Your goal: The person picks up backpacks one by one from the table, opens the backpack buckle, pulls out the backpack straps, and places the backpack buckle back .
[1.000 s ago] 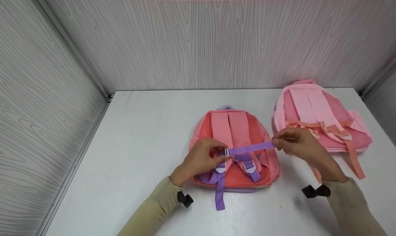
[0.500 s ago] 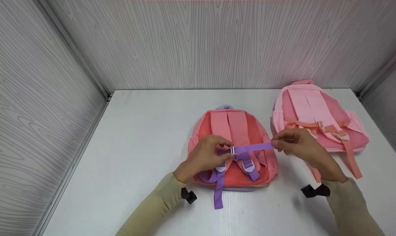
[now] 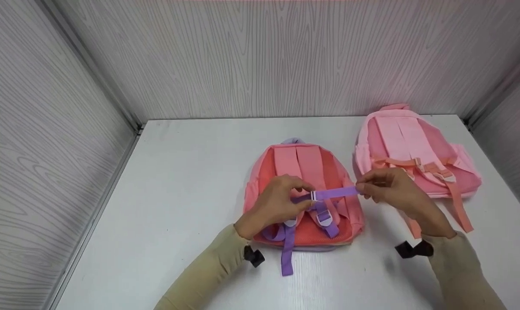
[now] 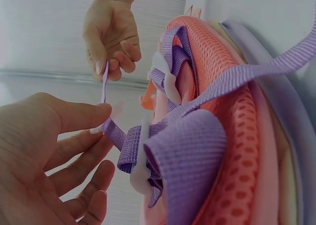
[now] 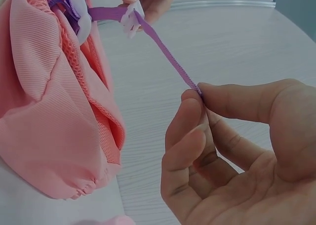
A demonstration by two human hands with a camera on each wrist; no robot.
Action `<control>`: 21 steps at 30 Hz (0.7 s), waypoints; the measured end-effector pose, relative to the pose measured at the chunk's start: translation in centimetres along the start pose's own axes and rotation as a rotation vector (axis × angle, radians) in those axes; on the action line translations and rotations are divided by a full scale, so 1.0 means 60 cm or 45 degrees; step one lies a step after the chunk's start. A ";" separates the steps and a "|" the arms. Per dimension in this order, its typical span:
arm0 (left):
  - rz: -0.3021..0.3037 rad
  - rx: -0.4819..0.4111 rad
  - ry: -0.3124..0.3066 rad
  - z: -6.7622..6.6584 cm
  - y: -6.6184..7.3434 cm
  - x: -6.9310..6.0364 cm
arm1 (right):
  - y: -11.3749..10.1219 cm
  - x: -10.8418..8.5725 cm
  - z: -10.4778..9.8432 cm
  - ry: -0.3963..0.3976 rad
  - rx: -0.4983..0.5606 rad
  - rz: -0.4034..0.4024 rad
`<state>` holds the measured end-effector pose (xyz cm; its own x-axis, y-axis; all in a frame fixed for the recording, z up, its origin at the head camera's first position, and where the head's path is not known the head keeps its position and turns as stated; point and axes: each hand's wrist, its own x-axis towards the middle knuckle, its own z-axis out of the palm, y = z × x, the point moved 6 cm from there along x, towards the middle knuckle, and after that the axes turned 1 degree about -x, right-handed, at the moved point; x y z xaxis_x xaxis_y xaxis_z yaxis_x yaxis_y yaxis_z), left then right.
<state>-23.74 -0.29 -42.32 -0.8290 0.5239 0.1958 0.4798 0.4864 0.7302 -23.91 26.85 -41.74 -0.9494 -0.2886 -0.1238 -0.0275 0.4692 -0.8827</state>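
A coral backpack [image 3: 286, 161] lies with its shoulder straps facing up. Above its lower half, the left hand [image 3: 281, 200] pinches a small white buckle [image 3: 314, 196] between thumb and fingers. The right hand [image 3: 389, 187] pinches the end of the purple strap [image 3: 337, 193], which runs taut from the buckle past the bag's right side. In the right wrist view, the strap [image 5: 170, 57] slants from the white buckle [image 5: 132, 20] to the right thumb and fingertip. White adjusters [image 3: 324, 218] with purple webbing rest on the bag's lower back.
A pink backpack [image 3: 393, 135] with orange straps lies at the back right, close to the right hand. One orange strap end [image 3: 460, 211] trails onto the white table [image 3: 178, 181]. A loose purple strap end [image 3: 287, 258] hangs over the coral bag's front edge. Grained panels stand around the table.
The left hand and the white buckle have moved right along the purple strap, shortening the stretch between the hands. The right hand has stayed nearly still.
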 end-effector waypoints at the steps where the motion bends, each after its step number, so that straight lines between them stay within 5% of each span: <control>1: 0.000 0.000 0.003 0.001 0.001 0.001 | 0.000 0.000 0.000 -0.002 0.000 -0.004; 21: 0.040 -0.029 -0.010 0.027 0.030 0.031 | 0.004 0.002 0.002 -0.028 0.032 0.045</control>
<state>-23.93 2.69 -41.70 -0.8114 0.5442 0.2133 0.4984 0.4537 0.7388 -24.02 26.84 -42.00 -0.9426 -0.2903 -0.1650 0.0145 0.4582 -0.8887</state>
